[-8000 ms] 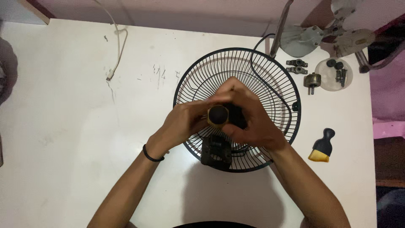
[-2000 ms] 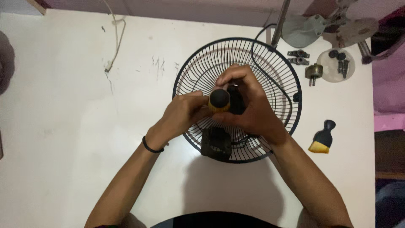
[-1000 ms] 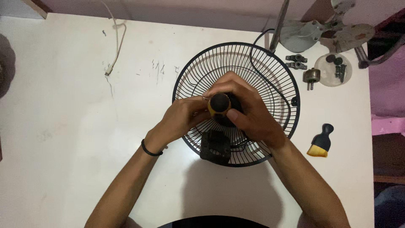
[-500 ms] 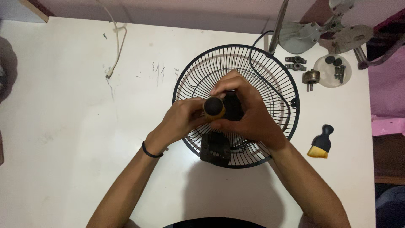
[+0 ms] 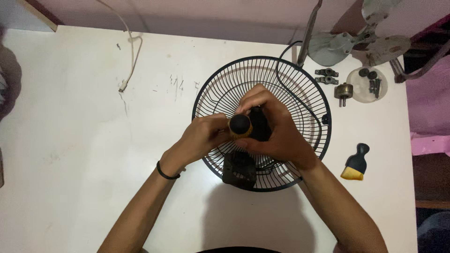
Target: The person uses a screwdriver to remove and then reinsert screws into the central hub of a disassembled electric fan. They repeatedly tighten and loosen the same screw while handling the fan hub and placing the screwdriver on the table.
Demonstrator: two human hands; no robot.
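While both hands [image 5: 262, 133] curl their fingers around the yellow-and-black screwdriver handle [image 5: 240, 125] above the black wire fan guard's [image 5: 300, 96] centre on the white table [image 5: 84, 140], hold it upright and press firmly.

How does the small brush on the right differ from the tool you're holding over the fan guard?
The brush lies flat and untouched on the white table; the screwdriver stands upright over the fan guard, gripped by the left hand and right hand. The brush shows its full side shape, the screwdriver only its rounded handle end. Both pair black with yellow-orange.
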